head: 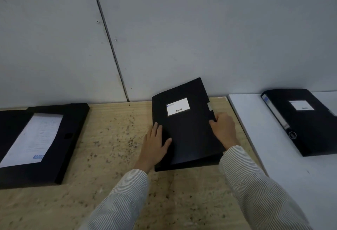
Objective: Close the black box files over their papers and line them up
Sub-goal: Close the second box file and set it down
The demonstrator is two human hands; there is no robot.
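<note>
On the speckled wooden tabletop (113, 156), an open black box file (42, 144) at left shows its white papers (34, 138). The middle box file (187, 127), white-labelled, lies nearly shut. The left hand (155, 146) rests flat on its cover; the right hand (224, 127) grips its flap edge.

- We see black box file (189, 135) w/ white label (177, 109) btwn hands.
- Striped grey-white sleeves (255, 184).
- Speckled tan tabletop (113, 138) left of left hand (155, 146).
</note>
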